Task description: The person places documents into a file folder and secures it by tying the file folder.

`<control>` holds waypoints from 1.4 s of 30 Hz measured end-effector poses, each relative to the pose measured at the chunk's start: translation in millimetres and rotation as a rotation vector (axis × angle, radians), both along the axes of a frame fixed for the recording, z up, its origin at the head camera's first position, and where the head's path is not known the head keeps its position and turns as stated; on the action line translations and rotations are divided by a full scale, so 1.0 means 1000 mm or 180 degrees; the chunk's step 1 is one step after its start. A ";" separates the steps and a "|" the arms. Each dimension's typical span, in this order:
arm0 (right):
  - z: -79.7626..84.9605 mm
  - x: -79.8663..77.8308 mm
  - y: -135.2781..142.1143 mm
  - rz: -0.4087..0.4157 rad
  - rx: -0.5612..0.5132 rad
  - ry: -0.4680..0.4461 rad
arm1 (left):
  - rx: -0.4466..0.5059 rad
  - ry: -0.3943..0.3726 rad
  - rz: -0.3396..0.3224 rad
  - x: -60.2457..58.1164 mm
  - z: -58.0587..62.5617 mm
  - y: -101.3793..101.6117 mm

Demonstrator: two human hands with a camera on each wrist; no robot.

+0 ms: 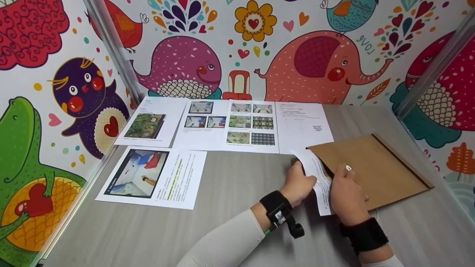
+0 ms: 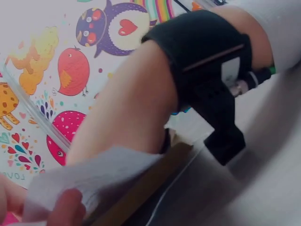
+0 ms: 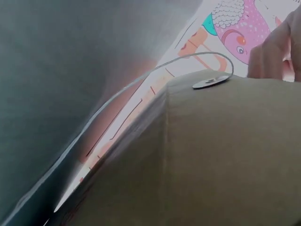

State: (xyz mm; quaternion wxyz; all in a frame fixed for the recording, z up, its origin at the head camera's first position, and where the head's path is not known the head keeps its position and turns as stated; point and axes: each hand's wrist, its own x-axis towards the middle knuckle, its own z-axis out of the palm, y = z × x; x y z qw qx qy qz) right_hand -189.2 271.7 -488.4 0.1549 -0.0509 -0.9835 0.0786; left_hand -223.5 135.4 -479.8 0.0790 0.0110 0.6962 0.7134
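My left hand (image 1: 300, 183) grips a printed white sheet of paper (image 1: 320, 185), with the thumb over its near face. The sheet is bent and stands along the left edge of a brown paper envelope (image 1: 374, 167), overlapping its mouth. At that same edge my right hand (image 1: 349, 194) holds the envelope, which is tilted up from the table. In the right wrist view, a white button disc (image 3: 210, 82) with a thin string (image 3: 106, 104) shows on the envelope's face. The left wrist view catches the sheet (image 2: 103, 176) beside the envelope's brown edge (image 2: 146, 188).
Several printed sheets lie in a row along the back, among them a text page (image 1: 300, 126) and a page of small photos (image 1: 252, 142). Another sheet with a photo (image 1: 182, 178) lies front left on the grey table (image 1: 237, 193). Patterned walls (image 1: 245, 55) enclose the table's back and sides.
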 end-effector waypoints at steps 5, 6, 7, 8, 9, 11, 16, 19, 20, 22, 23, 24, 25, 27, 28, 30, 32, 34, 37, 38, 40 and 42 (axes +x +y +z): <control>0.003 0.003 -0.004 0.0000 -0.0046 -0.0050 | -0.0016 0.0053 0.0008 0.000 -0.007 0.003; 0.004 0.004 -0.005 -0.0006 -0.0052 -0.0073 | -0.0044 0.0050 0.0005 0.000 -0.008 0.003; 0.004 0.005 -0.007 -0.0011 -0.0059 -0.0078 | -0.0098 0.0047 0.0006 0.000 -0.010 0.004; 0.004 0.005 -0.009 -0.0004 -0.0048 -0.0056 | -0.0151 0.0023 0.0001 0.000 -0.011 0.005; 0.004 0.006 -0.011 0.0013 -0.0035 -0.0023 | -0.0223 0.0010 0.0002 0.000 -0.012 0.005; 0.002 0.007 -0.016 0.0079 0.0021 0.0108 | -0.0336 -0.0027 0.0000 0.000 -0.014 0.007; -0.005 0.010 -0.024 0.0282 0.0180 0.0504 | -0.0240 -0.0191 0.0005 -0.002 -0.018 0.010; -0.006 0.011 -0.024 0.0272 0.0229 0.0660 | 0.0092 -0.0411 -0.0024 -0.004 -0.019 0.009; -0.006 0.010 -0.023 0.0249 0.0235 0.0693 | 0.0211 -0.0484 -0.0034 -0.004 -0.019 0.008; -0.005 0.011 -0.023 0.0208 0.0238 0.0717 | 0.0310 -0.0581 -0.0038 -0.006 -0.020 0.007; -0.005 0.011 -0.024 0.0190 0.0227 0.0714 | 0.0305 -0.0596 -0.0035 -0.006 -0.020 0.007; -0.005 0.011 -0.025 0.0180 0.0218 0.0692 | 0.0233 -0.0596 -0.0023 -0.007 -0.020 0.006; -0.004 0.012 -0.027 0.0201 0.0207 0.0675 | 0.0157 -0.0580 -0.0021 -0.008 -0.020 0.006; -0.004 0.014 -0.032 0.0255 0.0191 0.0659 | -0.0051 -0.0529 -0.0027 -0.009 -0.019 0.005; -0.004 0.015 -0.036 0.0292 0.0181 0.0676 | -0.0143 -0.0508 -0.0029 -0.010 -0.019 0.005; -0.005 0.018 -0.043 0.0392 0.0240 0.0800 | -0.0371 -0.0426 -0.0020 -0.011 -0.019 0.003; -0.006 0.021 -0.049 0.0476 0.0353 0.1021 | -0.0565 -0.0325 0.0005 -0.011 -0.021 0.001; -0.007 0.022 -0.052 0.0536 0.0457 0.1184 | -0.0652 -0.0250 0.0006 -0.012 -0.022 0.000; -0.008 0.019 -0.048 0.0557 0.0561 0.1275 | -0.0350 -0.0291 -0.0084 -0.013 -0.023 0.001; -0.008 0.017 -0.044 0.0543 0.0533 0.1208 | -0.0163 -0.0352 -0.0121 -0.014 -0.023 0.001; -0.008 0.013 -0.035 0.0486 0.0458 0.1008 | 0.0199 -0.0500 -0.0186 -0.015 -0.022 0.001; -0.007 0.009 -0.024 0.0387 0.0331 0.0733 | 0.0439 -0.0593 -0.0212 -0.017 -0.021 0.000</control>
